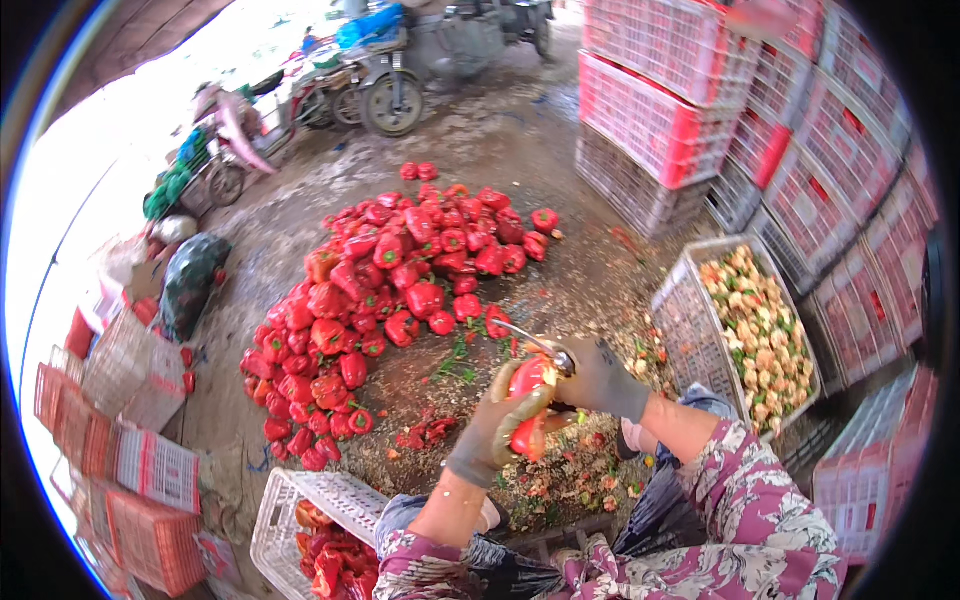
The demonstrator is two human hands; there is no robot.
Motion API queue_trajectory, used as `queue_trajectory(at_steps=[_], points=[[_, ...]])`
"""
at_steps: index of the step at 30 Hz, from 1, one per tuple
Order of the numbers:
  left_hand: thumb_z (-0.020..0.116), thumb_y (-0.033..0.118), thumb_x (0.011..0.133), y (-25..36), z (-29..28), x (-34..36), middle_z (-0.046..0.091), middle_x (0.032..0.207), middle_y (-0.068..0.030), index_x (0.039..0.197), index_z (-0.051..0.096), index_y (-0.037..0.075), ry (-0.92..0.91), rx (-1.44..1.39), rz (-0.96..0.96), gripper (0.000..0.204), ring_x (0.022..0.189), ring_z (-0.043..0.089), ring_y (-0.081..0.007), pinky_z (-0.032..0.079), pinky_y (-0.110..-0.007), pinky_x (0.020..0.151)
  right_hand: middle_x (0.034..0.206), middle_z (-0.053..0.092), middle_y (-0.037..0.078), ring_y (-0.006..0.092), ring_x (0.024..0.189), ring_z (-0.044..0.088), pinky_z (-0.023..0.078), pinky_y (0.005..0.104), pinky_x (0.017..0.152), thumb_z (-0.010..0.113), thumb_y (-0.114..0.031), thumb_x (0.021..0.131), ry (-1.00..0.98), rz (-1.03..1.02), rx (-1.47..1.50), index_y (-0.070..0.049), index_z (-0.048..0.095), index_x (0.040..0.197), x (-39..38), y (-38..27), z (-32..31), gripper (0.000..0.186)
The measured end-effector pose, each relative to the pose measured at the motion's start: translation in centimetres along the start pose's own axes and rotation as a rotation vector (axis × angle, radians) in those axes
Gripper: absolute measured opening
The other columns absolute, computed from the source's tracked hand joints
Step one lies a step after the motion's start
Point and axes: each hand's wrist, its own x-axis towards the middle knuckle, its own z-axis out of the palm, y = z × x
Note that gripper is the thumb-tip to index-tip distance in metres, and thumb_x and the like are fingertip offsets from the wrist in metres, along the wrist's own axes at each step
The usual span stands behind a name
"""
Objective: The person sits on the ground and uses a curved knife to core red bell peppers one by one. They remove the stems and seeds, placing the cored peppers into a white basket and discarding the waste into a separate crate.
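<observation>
While red peppers point(385, 275) lie heaped on the floor point(560, 130), I see a gloved left hand point(490, 425) wrapped round one pepper point(530, 377), a gloved right hand point(608, 382) gripping a metal tool point(564, 362) beside it, and farther right a crate point(697, 320) of pale cores point(755, 335).

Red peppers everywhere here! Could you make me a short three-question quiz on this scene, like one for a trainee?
1. Multiple choice: what does the left hand hold?
a) a green bag
b) a red pepper
c) a crate
2. True or false: the big heap of whole peppers sits inside a crate.
3. Fill in: the crate of pale cores stands on the person's ___ side.

Key: 1. b; 2. False, the pepper pile lies on the ground; 3. right.
</observation>
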Motion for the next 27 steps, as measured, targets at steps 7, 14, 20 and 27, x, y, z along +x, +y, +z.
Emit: queue_trajectory(at_steps=[7, 14, 20, 27], points=[[0.066, 0.023, 0.093, 1.9, 1.7, 0.7, 0.061, 0.123, -0.0196, 0.137, 0.043, -0.002, -0.163, 0.024, -0.108, 0.055, 0.101, 0.070, -0.0346, 0.060, -0.042, 0.084, 0.085, 0.066, 0.001, 0.0066, 0.073, 0.057, 0.048, 0.0267, 0.066, 0.076, -0.019, 0.085, -0.233, 0.304, 0.450, -0.004, 0.066, 0.110, -0.1, 3.9, -3.8, 0.031], [0.061, 0.029, 0.096, -1.1, 0.9, 2.4, 0.063, 0.118, -0.0161, 0.138, 0.046, 0.001, -0.141, 0.022, -0.147, 0.053, 0.089, 0.071, -0.0292, 0.060, -0.035, 0.071, 0.100, 0.068, 0.019, 0.0370, 0.093, 0.068, 0.053, 0.0405, 0.081, 0.068, -0.012, 0.087, -0.083, -0.057, -0.110, -0.006, 0.062, 0.114, -1.7, 3.1, -3.6, 0.028], [0.055, 0.041, 0.100, -3.1, 0.7, 3.0, 0.062, 0.124, -0.0154, 0.138, 0.049, 0.008, -0.199, -0.421, -0.239, 0.050, 0.093, 0.065, -0.0322, 0.055, -0.038, 0.075, 0.098, 0.070, 0.007, 0.0173, 0.088, 0.069, 0.054, 0.0317, 0.078, 0.075, -0.013, 0.088, 0.270, 0.098, 0.271, -0.006, 0.061, 0.120, -1.0, 3.4, -5.0, 0.036], [0.053, 0.066, 0.093, 0.2, -2.3, 0.8, 0.065, 0.121, -0.0131, 0.129, 0.054, 0.016, 0.080, 0.046, 0.122, 0.061, 0.086, 0.068, -0.0257, 0.057, -0.034, 0.063, 0.084, 0.070, 0.007, 0.0145, 0.075, 0.066, 0.053, 0.0313, 0.069, 0.078, -0.023, 0.085, 0.679, 0.117, -0.211, -0.008, 0.063, 0.122, -2.9, 7.5, -13.5, 0.043]])
